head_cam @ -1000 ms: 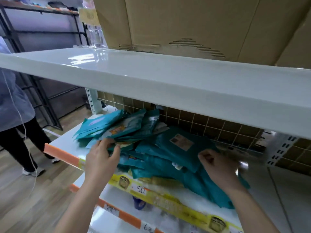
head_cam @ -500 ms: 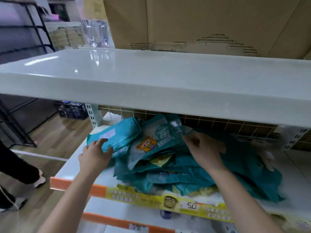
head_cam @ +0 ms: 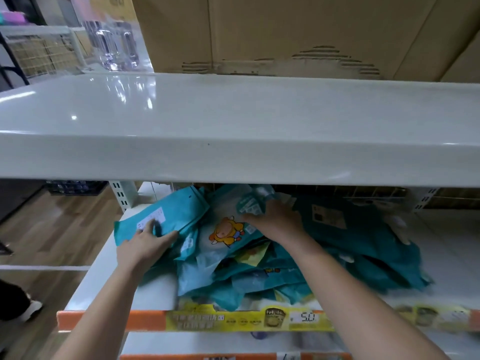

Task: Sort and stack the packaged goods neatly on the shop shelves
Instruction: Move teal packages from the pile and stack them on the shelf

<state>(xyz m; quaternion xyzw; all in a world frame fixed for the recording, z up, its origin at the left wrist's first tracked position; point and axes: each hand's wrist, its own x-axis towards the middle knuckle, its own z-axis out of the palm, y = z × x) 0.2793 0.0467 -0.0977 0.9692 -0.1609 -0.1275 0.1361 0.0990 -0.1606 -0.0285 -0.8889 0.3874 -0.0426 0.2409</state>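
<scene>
A loose heap of teal packets (head_cam: pixel 259 268) lies on the white middle shelf (head_cam: pixel 155 289). One packet on top shows an orange cartoon figure (head_cam: pixel 227 232). My left hand (head_cam: pixel 142 246) grips the near edge of a teal packet with a white label (head_cam: pixel 166 216) at the heap's left end. My right hand (head_cam: pixel 272 220) reaches over the heap's middle and is closed on a crumpled teal packet (head_cam: pixel 250 205) near the back. Darker teal packets (head_cam: pixel 363 242) spread to the right of my right arm.
A wide white upper shelf (head_cam: pixel 233 120) overhangs the heap, with cardboard boxes (head_cam: pixel 285 32) and clear bottles (head_cam: pixel 114 40) on it. An orange and yellow price strip (head_cam: pixel 233 320) runs along the shelf front. A wire grid backs the shelf. Someone's shoe (head_cam: pixel 31 309) is on the wooden floor at left.
My view has dropped closer under the upper shelf. My right hand moved from the heap's right side to its middle back and closed on a packet. My left hand shifted left onto the labelled packet.
</scene>
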